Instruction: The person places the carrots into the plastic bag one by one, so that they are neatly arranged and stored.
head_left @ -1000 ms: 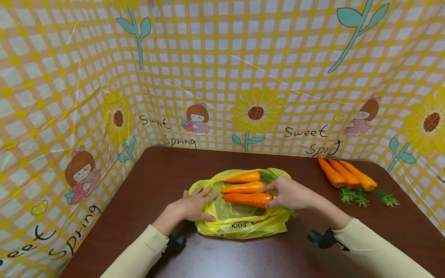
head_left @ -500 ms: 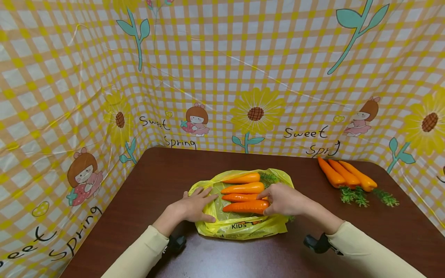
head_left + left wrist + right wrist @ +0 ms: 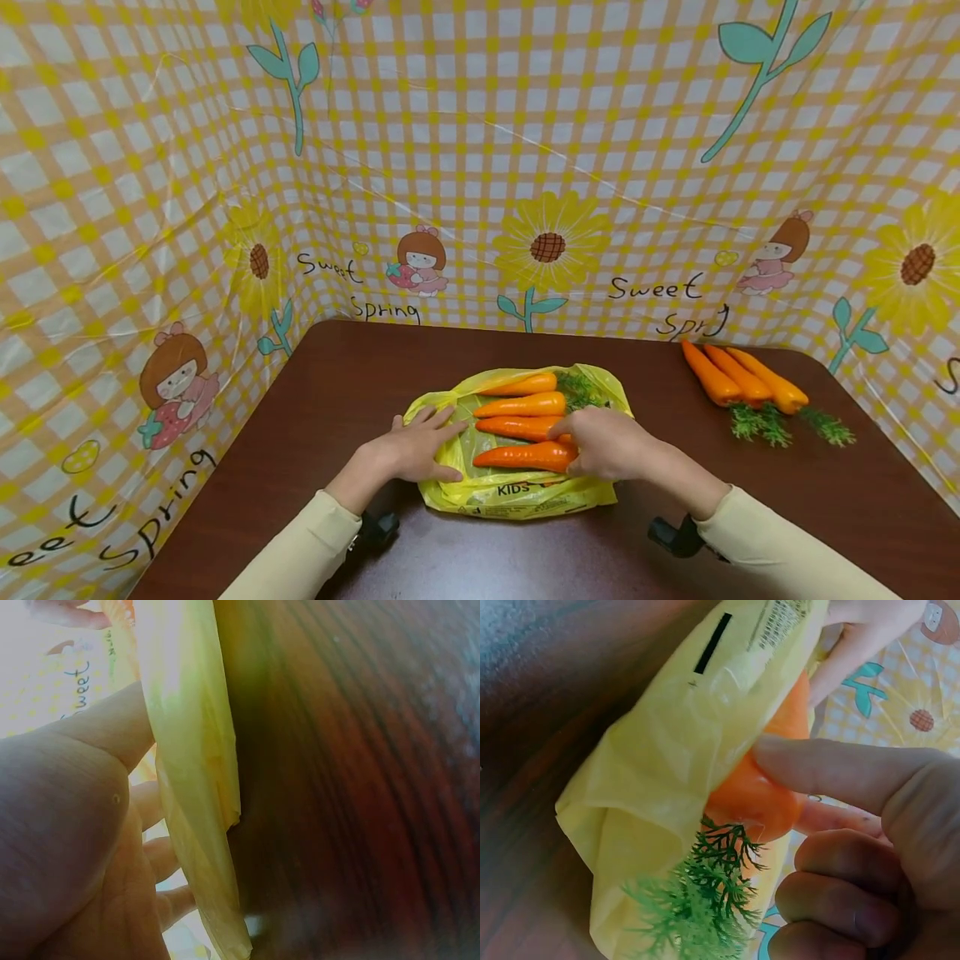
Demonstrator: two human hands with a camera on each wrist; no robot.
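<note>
A yellow plastic bag (image 3: 517, 500) lies on the table with its upper side folded open. Several orange carrots lie side by side in it, tips to the left, with green leaves (image 3: 576, 385) at the right end. My left hand (image 3: 416, 450) rests on the bag's left edge with spread fingers. With thumb and index finger, my right hand (image 3: 607, 446) pinches the thick end of the nearest carrot (image 3: 521, 457). In the right wrist view that carrot (image 3: 754, 799) sits against the bag's wall, and its leaves (image 3: 697, 892) hang free of the fingers.
Three more carrots (image 3: 742, 379) with green leaves lie together at the table's back right. The dark brown table (image 3: 360, 358) is bordered by a checked, flower-printed sheet (image 3: 465, 167) at the back and sides.
My right hand has moved toward the near side of the bag with the carrot, opening a gap to the carrot behind it. My left hand has stayed in place.
</note>
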